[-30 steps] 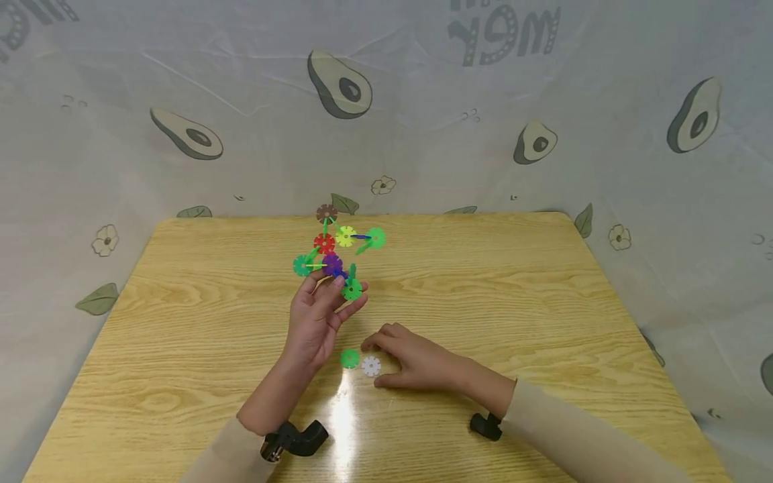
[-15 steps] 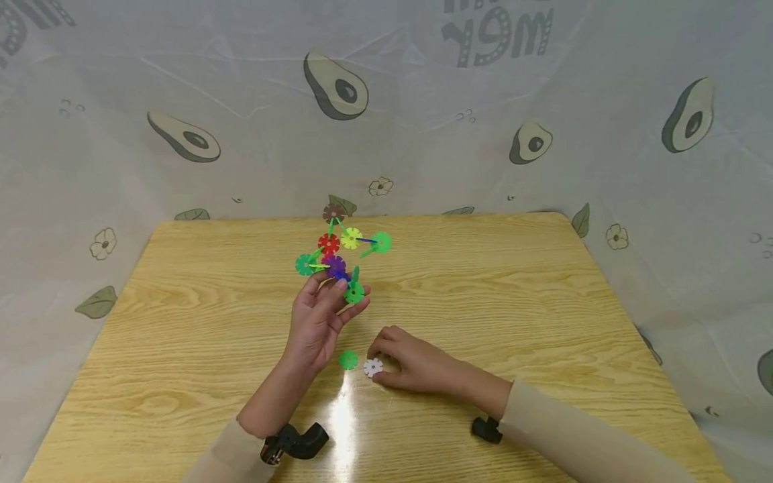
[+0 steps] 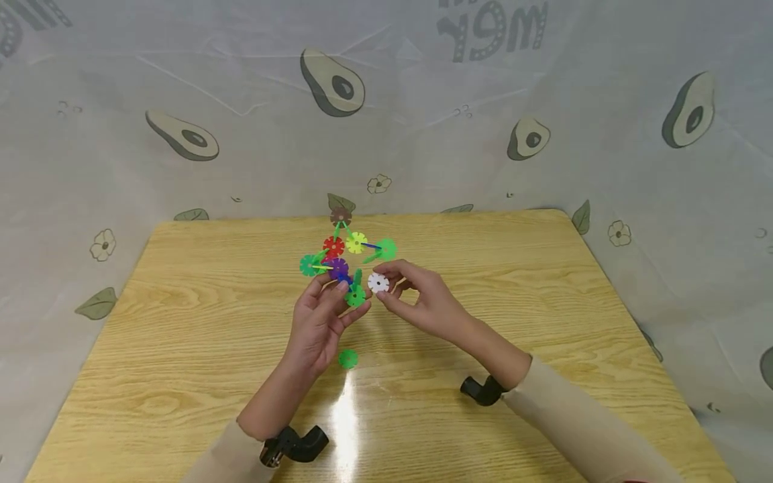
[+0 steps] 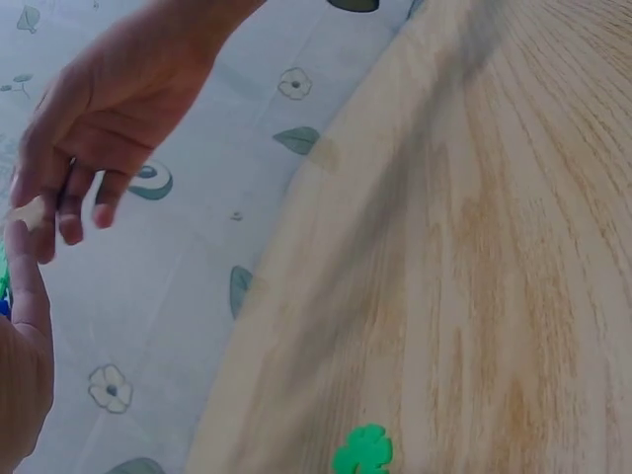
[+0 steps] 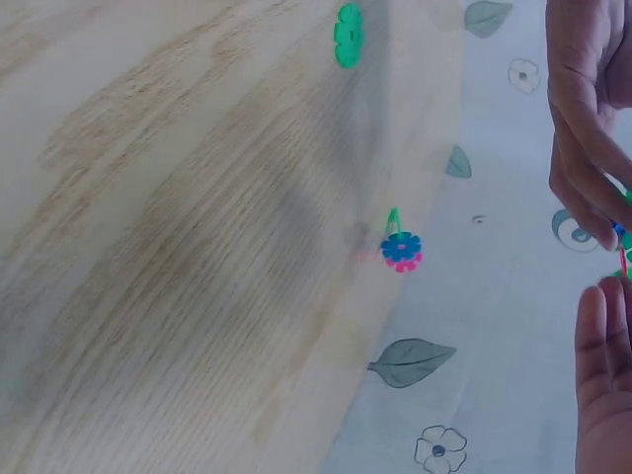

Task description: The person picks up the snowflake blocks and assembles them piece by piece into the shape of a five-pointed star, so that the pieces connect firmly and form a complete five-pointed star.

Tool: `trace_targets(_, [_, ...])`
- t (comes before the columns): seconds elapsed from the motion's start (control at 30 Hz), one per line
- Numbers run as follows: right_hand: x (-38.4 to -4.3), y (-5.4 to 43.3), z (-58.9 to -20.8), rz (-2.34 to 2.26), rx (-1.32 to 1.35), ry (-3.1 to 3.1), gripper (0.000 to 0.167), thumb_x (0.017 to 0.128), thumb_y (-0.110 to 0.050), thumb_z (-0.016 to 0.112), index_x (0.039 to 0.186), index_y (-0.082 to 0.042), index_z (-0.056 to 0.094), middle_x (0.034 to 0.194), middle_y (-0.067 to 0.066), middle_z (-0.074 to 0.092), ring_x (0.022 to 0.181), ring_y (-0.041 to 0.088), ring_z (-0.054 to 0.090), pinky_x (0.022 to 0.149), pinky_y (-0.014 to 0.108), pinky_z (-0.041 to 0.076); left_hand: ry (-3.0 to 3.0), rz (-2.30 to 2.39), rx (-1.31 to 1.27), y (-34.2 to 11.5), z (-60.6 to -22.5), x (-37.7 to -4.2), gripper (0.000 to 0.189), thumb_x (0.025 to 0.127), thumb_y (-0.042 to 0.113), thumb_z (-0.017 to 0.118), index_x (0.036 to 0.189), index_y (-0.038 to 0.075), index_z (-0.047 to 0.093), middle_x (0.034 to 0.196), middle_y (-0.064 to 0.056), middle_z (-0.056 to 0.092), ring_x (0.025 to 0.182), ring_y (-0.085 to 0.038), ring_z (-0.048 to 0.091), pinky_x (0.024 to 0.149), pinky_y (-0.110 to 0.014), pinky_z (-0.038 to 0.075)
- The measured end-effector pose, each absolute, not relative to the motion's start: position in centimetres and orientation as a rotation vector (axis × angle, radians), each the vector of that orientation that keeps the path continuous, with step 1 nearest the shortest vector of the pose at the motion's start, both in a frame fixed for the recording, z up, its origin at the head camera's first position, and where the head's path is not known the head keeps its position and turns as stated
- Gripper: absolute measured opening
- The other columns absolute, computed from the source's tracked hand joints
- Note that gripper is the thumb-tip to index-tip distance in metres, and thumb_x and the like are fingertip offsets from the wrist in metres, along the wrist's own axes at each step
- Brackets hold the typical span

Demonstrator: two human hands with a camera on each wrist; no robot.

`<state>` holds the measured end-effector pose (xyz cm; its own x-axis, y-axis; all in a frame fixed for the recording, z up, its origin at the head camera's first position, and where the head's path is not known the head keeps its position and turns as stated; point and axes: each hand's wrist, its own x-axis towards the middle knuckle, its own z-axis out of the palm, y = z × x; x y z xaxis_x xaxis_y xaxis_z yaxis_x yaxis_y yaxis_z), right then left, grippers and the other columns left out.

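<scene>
My left hand (image 3: 320, 320) holds a chain of interlocking snowflake discs by its near end, between thumb and fingers. The chain bends upward, with a red disc (image 3: 333, 247), a purple disc (image 3: 338, 269), a yellow disc (image 3: 356, 242) and a brown disc (image 3: 341, 217) at the far end. Just to the right, my right hand (image 3: 425, 302) pinches a white snowflake disc (image 3: 378, 283) by its edge, beside the green disc (image 3: 355, 296) at the chain's near end. Both hands show only partly at the side of each wrist view.
One loose green disc (image 3: 348, 359) lies flat on the wooden table (image 3: 531, 295), below the hands. Behind the table hangs a pale cloth (image 3: 410, 134) printed with avocados. Each wrist wears a black camera mount (image 3: 302, 444).
My right hand has taken hold of the white disc on the table and lifted it up beside the chain. The left hand has stayed nearly in place, the chain shifting slightly right.
</scene>
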<state>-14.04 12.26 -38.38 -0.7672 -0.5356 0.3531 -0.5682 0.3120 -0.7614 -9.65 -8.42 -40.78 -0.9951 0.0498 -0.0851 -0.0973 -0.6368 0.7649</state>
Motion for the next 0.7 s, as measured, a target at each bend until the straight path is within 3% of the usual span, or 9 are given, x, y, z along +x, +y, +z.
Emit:
trace_targets(0.3, [-14.46,11.57,-38.33,1.439,1.058,-2.359,0.036,0.096,-0.002,0.074,0.130,0.000,0.066,0.102,0.011,0.073,0.088,0.018,0.070,0.082,0.029,0.064,1.300,2.752,-0.049,-8.23,-41.11,-9.11,0.017,0.107,0.004,0.055,0.114,0.018,0.061,0.100,0.004,0.068,0.098,-0.021,0.080,0.086,-0.034,0.067])
trace_targets(0.7, [-14.56,11.40,-37.86,1.464,1.047,-2.394,0.037,0.097,-0.004,0.073,0.133,0.000,0.066,0.103,0.011,0.072,0.089,0.019,0.070,0.083,0.030,0.065,1.328,2.731,-0.032,-7.98,-41.18,-8.93,0.020,0.108,0.003,0.053,0.114,0.019,0.063,0.102,0.004,0.067,0.098,-0.020,0.080,0.089,-0.034,0.066])
